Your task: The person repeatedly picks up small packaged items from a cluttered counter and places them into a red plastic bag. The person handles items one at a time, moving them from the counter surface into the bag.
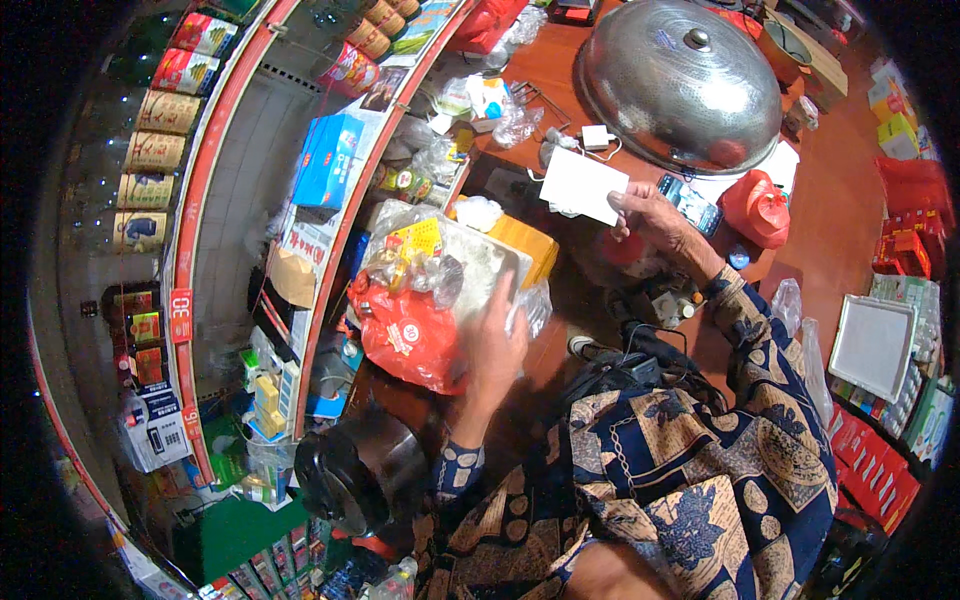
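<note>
My right hand is closed on the edge of a flat white card, thumb on top, and holds it over the table. Whether it is one sheet or several I cannot tell. A bit of white cord shows at its left edge. My left hand is a little blurred, its fingers stretched out and apart with nothing in them. Beside it lie a red plastic bag and clear plastic bags. Behind its fingertips is a whitish slab, with a yellow box at its far side.
A large domed metal lid covers much of the far table. Near it are a white charger, a phone-like device and a knotted red bag. Shelves of goods stand at left; a dark round container sits nearer me.
</note>
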### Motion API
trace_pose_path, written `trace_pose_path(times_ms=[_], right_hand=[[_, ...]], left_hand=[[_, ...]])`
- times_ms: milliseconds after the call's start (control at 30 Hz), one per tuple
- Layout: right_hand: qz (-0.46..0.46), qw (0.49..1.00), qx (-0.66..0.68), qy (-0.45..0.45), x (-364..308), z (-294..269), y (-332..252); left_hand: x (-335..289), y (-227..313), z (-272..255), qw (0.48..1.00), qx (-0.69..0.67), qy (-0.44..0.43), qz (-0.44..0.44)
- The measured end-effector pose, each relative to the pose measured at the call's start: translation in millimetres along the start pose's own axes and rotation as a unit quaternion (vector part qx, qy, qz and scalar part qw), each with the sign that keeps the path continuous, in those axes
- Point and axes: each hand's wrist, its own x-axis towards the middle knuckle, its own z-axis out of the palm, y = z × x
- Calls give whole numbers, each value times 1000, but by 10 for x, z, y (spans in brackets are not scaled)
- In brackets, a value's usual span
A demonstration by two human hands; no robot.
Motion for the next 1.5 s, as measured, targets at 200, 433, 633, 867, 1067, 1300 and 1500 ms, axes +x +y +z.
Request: trace_pose_path(times_ms=[200, 433, 633, 867, 1067, 1300, 1500], right_hand=[[54, 994, -91, -1, -29, 219, 78], [52, 997, 29, -46, -47, 457, 173], [12, 998, 63, -27, -27, 370, 121], [21, 991, -127, -34, 6, 596, 71], [-8, 999, -35, -33, -104, 630, 41], [27, 996, 49, -63, -86, 571, 68], [78, 990, 114, -31, -178, 856, 103]], left_hand=[[236, 285, 7, 994, 88, -68, 14], [222, 213, 258, 985, 134, -94, 56], [-1, 158, 447, 986, 55, -96, 126], [-73, -108, 199, 994, -103, 35, 22], [-9, 3, 171, 994, -82, 46, 64], [-116, -132, 54, 988, -53, 106, 98], [-192, -160, -115, 985, 57, 66, 148]])
